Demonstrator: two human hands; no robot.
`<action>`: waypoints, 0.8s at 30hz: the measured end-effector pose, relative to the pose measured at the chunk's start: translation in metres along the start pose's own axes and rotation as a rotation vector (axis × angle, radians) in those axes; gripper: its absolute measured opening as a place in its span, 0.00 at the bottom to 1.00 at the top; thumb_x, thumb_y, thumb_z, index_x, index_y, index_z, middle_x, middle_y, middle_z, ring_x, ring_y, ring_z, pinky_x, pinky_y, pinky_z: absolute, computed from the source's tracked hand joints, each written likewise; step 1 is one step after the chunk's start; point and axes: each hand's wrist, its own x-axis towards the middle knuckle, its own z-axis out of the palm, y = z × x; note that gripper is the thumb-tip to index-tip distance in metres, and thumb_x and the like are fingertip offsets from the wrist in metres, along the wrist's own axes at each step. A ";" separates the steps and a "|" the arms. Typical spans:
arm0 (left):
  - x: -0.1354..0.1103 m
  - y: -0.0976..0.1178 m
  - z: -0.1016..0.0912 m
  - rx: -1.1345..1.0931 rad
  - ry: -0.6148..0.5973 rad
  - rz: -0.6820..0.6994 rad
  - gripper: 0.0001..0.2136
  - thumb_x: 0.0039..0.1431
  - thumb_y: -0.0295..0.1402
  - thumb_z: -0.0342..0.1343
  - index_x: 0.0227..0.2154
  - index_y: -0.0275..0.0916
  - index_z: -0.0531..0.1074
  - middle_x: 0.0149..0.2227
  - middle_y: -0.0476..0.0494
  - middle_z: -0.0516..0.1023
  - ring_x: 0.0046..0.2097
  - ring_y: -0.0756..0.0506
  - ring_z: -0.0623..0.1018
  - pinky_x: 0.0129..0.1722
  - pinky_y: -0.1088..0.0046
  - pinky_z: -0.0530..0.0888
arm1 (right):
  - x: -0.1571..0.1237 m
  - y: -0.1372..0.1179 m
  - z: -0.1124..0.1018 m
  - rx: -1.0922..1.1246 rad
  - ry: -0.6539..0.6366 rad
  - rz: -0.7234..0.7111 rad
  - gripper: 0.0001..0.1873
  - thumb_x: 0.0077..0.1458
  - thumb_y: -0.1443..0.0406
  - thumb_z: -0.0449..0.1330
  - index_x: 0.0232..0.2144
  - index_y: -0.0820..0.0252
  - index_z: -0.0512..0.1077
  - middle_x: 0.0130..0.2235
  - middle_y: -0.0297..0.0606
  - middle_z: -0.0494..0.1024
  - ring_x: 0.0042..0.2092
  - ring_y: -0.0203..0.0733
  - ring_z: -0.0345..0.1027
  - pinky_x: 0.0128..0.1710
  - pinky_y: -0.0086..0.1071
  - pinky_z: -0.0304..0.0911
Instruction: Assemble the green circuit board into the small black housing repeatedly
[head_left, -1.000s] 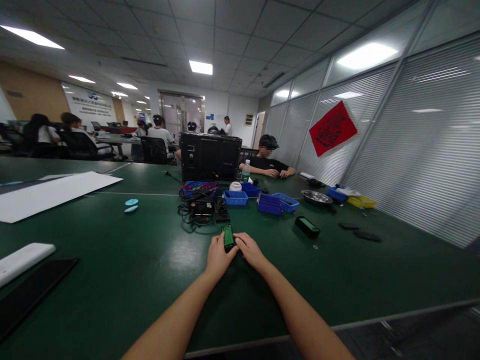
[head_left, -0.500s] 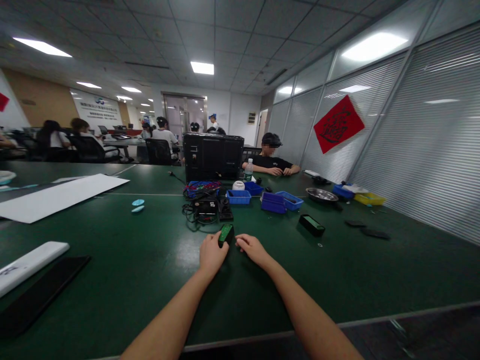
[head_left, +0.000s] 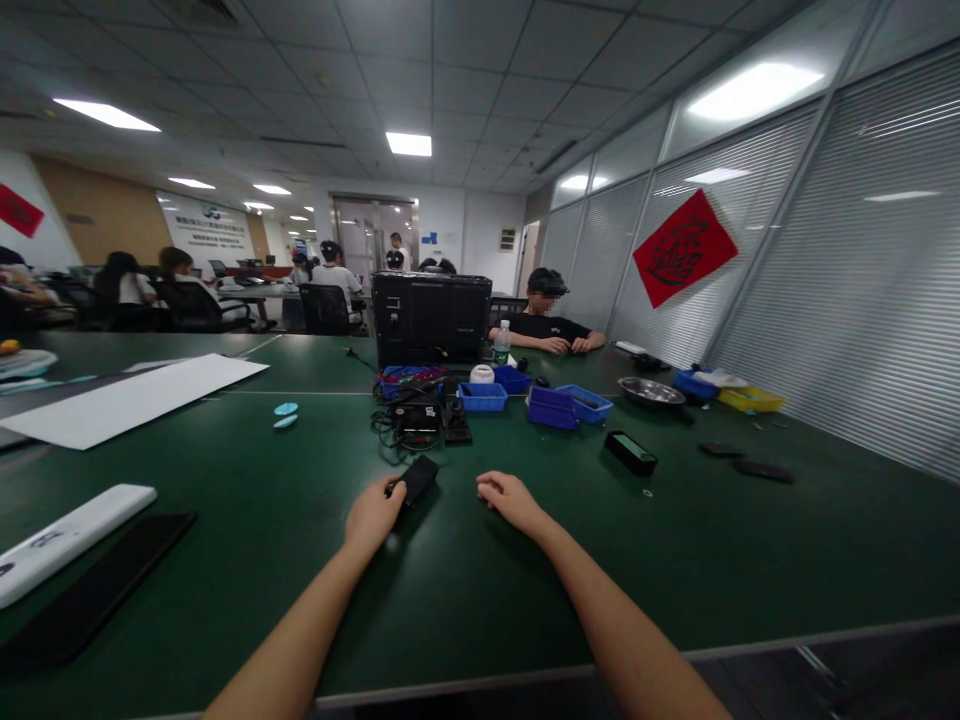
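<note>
My left hand is closed around one end of a small black box, thumb on top. A plain black face of the box is toward me, and its green circuit-board side is out of sight. My right hand is by the table's middle, apart from the box. Its fingers are curled together, and whatever they may hold is hidden. A second black box with a green face lies farther right, with a small pale ring near it.
Ahead are tangled cables with a black adapter, blue bins, a ball, a bottle and a monitor. A metal bowl and flat black pieces lie right. Another person sits across the table.
My left hand has moved left with the box and turned it, so a black face shows instead of the green one. My right hand's fingers have curled in, now farther from the box.
</note>
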 end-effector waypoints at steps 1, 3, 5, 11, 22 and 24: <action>0.000 -0.002 -0.001 0.010 0.004 -0.015 0.20 0.55 0.43 0.41 0.45 0.43 0.69 0.43 0.42 0.75 0.43 0.42 0.74 0.36 0.71 0.67 | 0.000 -0.001 0.000 -0.004 0.000 0.004 0.12 0.51 0.65 0.54 0.38 0.65 0.70 0.29 0.36 0.74 0.26 0.31 0.64 0.29 0.26 0.61; 0.001 -0.005 -0.001 0.030 0.009 -0.029 0.19 0.55 0.43 0.41 0.44 0.44 0.69 0.41 0.43 0.76 0.42 0.41 0.74 0.35 0.70 0.67 | 0.000 -0.001 0.000 -0.010 0.002 0.009 0.12 0.51 0.65 0.54 0.38 0.64 0.70 0.29 0.36 0.74 0.26 0.31 0.64 0.30 0.26 0.61; 0.001 -0.006 0.001 0.037 0.028 -0.017 0.18 0.55 0.42 0.42 0.44 0.43 0.69 0.41 0.43 0.76 0.43 0.42 0.74 0.36 0.71 0.67 | 0.000 -0.002 -0.001 -0.016 0.003 0.010 0.12 0.51 0.65 0.54 0.38 0.64 0.70 0.29 0.36 0.74 0.26 0.31 0.64 0.29 0.26 0.61; -0.001 -0.006 0.013 0.048 0.137 0.255 0.28 0.51 0.43 0.51 0.55 0.39 0.57 0.48 0.40 0.70 0.49 0.43 0.69 0.46 0.71 0.64 | 0.000 0.000 -0.001 -0.053 -0.007 -0.011 0.14 0.50 0.64 0.54 0.38 0.65 0.71 0.29 0.37 0.74 0.27 0.33 0.65 0.30 0.27 0.60; 0.002 -0.025 -0.008 0.305 0.198 0.175 0.31 0.51 0.34 0.50 0.59 0.41 0.48 0.43 0.38 0.69 0.43 0.42 0.71 0.44 0.68 0.64 | 0.001 0.001 -0.001 -0.106 0.009 -0.017 0.13 0.50 0.64 0.54 0.36 0.64 0.73 0.28 0.36 0.74 0.27 0.33 0.65 0.30 0.27 0.60; 0.004 -0.035 -0.018 0.351 0.216 0.132 0.30 0.52 0.35 0.48 0.59 0.40 0.48 0.43 0.37 0.69 0.43 0.41 0.71 0.43 0.67 0.65 | 0.001 0.002 -0.001 -0.105 0.009 -0.019 0.13 0.49 0.63 0.54 0.36 0.64 0.73 0.29 0.36 0.75 0.27 0.33 0.65 0.30 0.27 0.60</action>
